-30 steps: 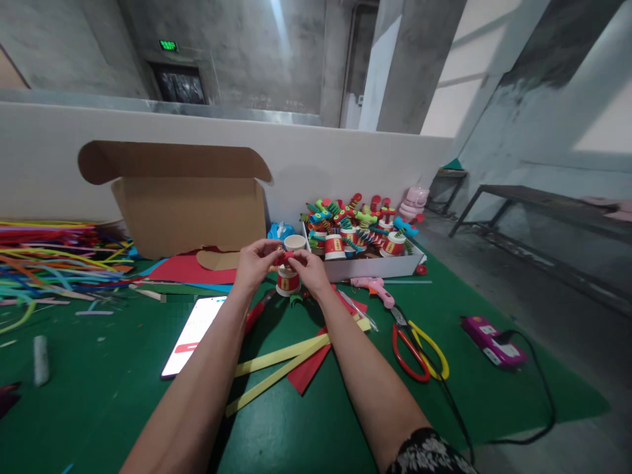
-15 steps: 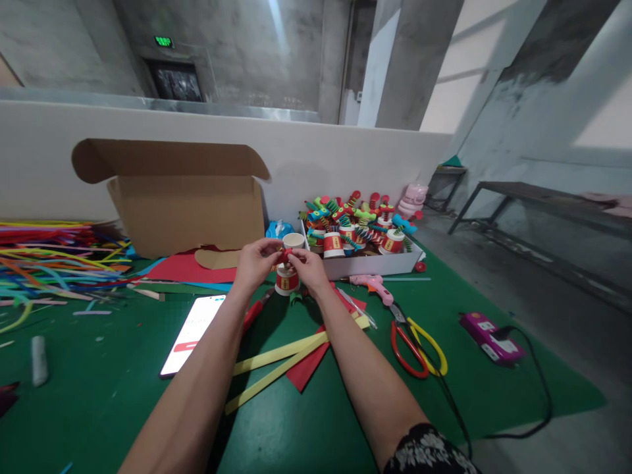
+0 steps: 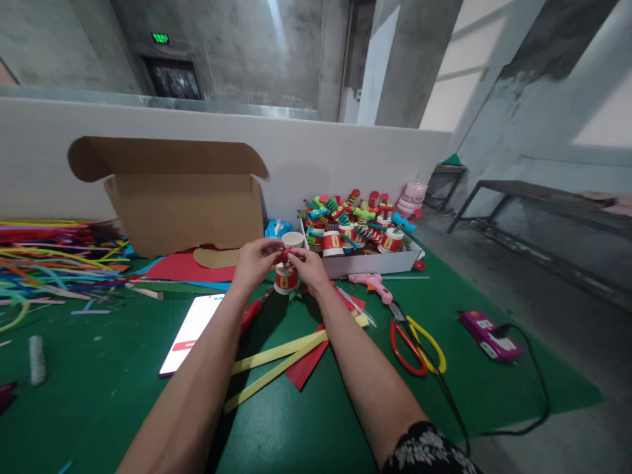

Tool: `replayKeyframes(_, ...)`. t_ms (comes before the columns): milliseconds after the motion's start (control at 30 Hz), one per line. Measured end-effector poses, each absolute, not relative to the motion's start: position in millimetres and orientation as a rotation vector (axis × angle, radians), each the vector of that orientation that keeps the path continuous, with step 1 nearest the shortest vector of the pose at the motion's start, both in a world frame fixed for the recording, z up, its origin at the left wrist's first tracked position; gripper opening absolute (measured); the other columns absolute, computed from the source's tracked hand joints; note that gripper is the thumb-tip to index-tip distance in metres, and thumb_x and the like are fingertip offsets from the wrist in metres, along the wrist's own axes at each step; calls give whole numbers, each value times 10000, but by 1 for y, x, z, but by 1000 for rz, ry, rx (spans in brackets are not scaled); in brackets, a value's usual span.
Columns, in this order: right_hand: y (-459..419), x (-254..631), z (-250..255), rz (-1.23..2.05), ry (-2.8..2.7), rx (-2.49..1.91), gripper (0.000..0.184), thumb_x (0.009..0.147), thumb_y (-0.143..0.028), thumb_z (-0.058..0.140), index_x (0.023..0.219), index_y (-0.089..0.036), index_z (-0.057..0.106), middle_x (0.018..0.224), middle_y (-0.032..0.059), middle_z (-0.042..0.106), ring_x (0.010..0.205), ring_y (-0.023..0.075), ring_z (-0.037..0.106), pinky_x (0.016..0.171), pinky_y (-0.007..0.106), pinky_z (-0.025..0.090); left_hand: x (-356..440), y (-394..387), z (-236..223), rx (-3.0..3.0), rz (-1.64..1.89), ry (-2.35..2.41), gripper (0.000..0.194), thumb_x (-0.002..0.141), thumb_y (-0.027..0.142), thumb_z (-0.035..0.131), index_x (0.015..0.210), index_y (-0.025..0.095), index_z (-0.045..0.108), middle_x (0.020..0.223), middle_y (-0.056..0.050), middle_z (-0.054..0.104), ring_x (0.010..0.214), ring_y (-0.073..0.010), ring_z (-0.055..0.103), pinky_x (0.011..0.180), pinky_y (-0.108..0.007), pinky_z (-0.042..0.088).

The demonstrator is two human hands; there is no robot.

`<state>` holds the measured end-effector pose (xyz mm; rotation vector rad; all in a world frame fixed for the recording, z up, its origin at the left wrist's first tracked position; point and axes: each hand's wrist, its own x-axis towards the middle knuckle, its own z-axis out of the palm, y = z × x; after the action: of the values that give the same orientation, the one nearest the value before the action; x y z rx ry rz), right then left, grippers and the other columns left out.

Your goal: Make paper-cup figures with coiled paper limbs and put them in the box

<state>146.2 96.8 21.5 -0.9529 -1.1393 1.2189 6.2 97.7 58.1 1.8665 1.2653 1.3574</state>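
Grip essentially unchanged over the last second: our left hand [image 3: 257, 263] and right hand [image 3: 309, 266] both pinch the small red piece [image 3: 285, 255] above the red-and-white cup [image 3: 286, 282], so we judge it still mid-handling. Green table [image 3: 279, 428] carries yellow strips [image 3: 279, 353], phone [image 3: 190, 332], pink glue gun [image 3: 374, 283]; concrete wall [image 3: 251, 66] behind.

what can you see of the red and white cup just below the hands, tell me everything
The cup is white with a red band and a pale panel bearing marks too small to read; it looks like paper. It appears to stand upside down on the green table, below a red piece pinched by the left hand and right hand. Whether cup and piece touch is unclear.
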Motion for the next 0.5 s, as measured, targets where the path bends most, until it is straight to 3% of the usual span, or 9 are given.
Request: replayKeyframes(500, 94, 146, 24, 1230, -1113, -952, 157, 703, -272, 686, 815, -163, 695, 636, -27, 628, 612, 109, 567, 614, 240, 502, 6, 99, 57, 1896, 1335, 1282, 265, 675, 321, 672, 864, 154, 753, 677, -24, 685, 620, -152, 581, 591, -251, 453)
